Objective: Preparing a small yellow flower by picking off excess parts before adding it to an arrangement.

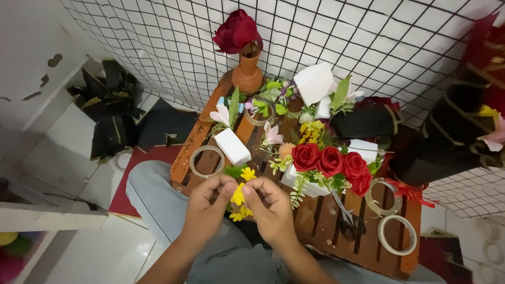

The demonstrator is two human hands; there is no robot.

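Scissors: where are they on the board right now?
In the head view, the scissors lie on the wooden board's right part, just below the red roses and left of two tape rolls.

— Those blooms pinched between the left hand [205, 205] and right hand [270, 207]?

— Yellow flowers [239, 196], green leaves. At one o'clock, three red roses [330, 160] on a white foam block [313, 189].

— Farther back?

— Dark red rose [237, 30] in a terracotta vase [247, 72] at twelve, against a white wall grid [155, 43] of black lines. The wooden tray [328, 228] is brown.
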